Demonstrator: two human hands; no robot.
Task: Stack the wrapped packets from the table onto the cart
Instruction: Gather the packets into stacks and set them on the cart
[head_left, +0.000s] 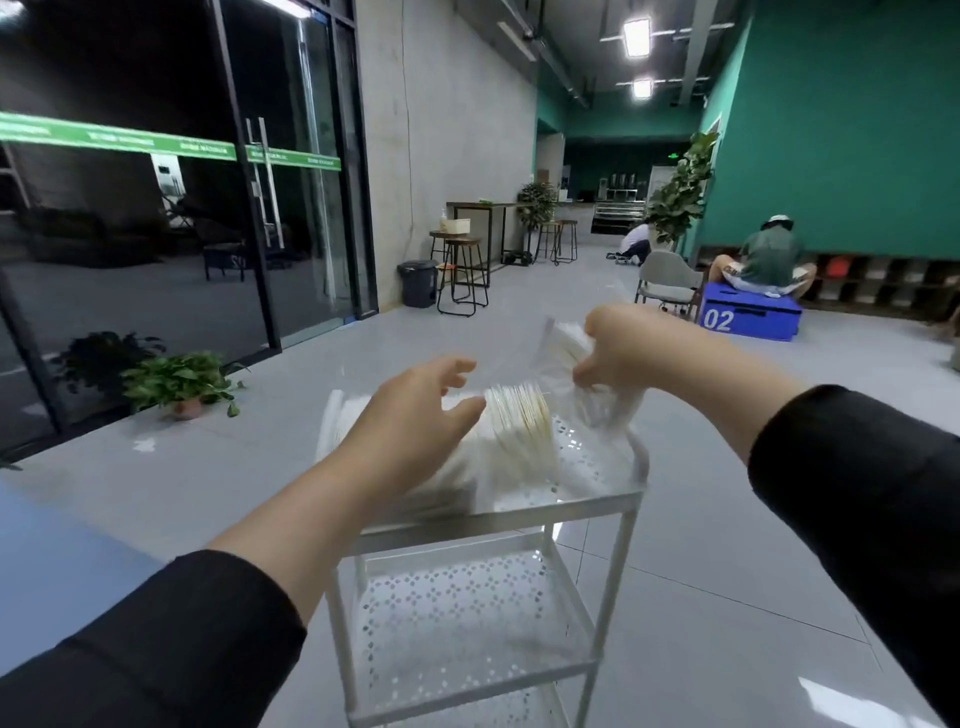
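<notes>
Packets at cart top shelf.
My right hand (618, 348) pinches a wrapped packet (524, 415) over the cart (618, 525); left hand (415, 410) spread, fingers apart.

Head-worn wide-angle view, looking forward and down over a cart.

The single camera sits above both forearms, which reach in from 7 and 5 o'clock, close to the white cart (498, 509) at centre; its top shelf fills the middle of the frame and the lower shelves run toward 6 o'clock. The lens also takes in the hall floor, glass doors (270, 182) at 10 o'clock and a green wall (831, 130) at 2 o'clock, with edges bowed.
</notes>
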